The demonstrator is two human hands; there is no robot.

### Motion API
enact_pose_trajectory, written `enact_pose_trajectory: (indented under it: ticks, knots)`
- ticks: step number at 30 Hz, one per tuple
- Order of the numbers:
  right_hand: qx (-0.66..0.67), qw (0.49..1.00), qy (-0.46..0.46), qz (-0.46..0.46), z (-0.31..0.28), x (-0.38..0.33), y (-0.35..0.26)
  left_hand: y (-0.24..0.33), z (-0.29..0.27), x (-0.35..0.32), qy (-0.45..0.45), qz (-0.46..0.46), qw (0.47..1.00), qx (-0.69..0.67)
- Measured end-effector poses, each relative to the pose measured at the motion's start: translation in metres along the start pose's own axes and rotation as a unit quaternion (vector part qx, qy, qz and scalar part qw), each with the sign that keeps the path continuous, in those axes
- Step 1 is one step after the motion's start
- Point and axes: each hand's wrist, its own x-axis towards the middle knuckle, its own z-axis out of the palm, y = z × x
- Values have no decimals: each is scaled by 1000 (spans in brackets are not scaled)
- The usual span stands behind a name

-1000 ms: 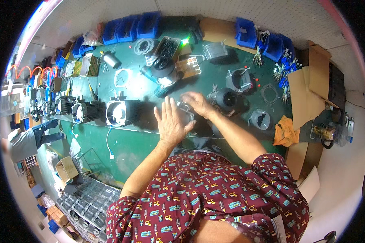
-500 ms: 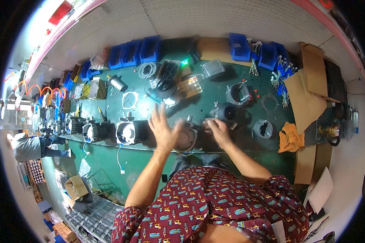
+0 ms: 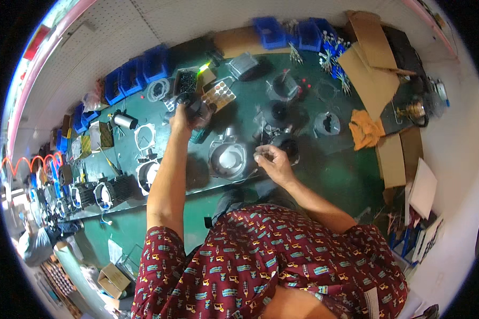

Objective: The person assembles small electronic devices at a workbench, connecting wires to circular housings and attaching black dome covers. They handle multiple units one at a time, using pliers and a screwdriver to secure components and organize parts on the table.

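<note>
Left hand (image 3: 180, 118) is stretched well out over the green worktop (image 3: 330, 175) and is wrapped around a dark, chunky tool (image 3: 197, 109) — looks like a power driver or a small motor body, I can't tell which from up here. Fingers are curled shut on it, knuckles up. It sits just beside a little tray of sorted parts (image 3: 219, 95) and a box of dark screws (image 3: 186, 81).

Right hand (image 3: 271, 159) is closer to the body, fingertips pinched together on something tiny — too small to make out, maybe a screw or a wire end. It hovers between the round silver housing (image 3: 228, 158) and a black round part (image 3: 287, 144).

Handling-wise, my guess: the dark tool is rigid metal and plastic with real weight, so a full wrap around the body is the right hold, not a fingertip one. The silver housing looks like cast metal — stiff, heavy, smooth and a bit slick on the curved face, so I'd take it by the rim or the ears sticking out at the edge, not the dish. The tiny bit in the right hand is the one that'd get lost: light, easy to drop, and it would vanish among the clutter.

Blue bins (image 3: 143, 69) line the back; an orange rag (image 3: 364, 130) lies off to the right by the cardboard (image 3: 367, 58).
</note>
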Motion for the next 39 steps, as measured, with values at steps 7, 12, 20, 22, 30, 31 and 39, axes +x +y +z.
enact_pose_trajectory:
  ticks: [7, 12, 20, 22, 30, 31, 39]
  knots:
    - [-12, 997, 73, -26, 28, -39, 18, 58, -19, -99, -92, 160, 982, 43]
    - [-123, 987, 74, -67, 47, -48, 3, 76, -68, -156, -197, 154, 968, 2]
    - [-260, 952, 93, -129, 57, -50, 3, 54, -113, -254, -178, 100, 979, 22]
    - [-261, 950, 100, -142, 62, -51, 7, 41, -129, -253, -189, 97, 977, 33]
    - [-239, 953, 98, -157, 62, -48, 14, 20, -126, -262, -192, 106, 973, 69]
    - [-234, 955, 100, -153, 62, -50, 17, 19, -124, -265, -185, 104, 974, 78]
    - [-249, 948, 107, -170, 64, -48, 22, 19, -121, -269, -202, 105, 970, 88]
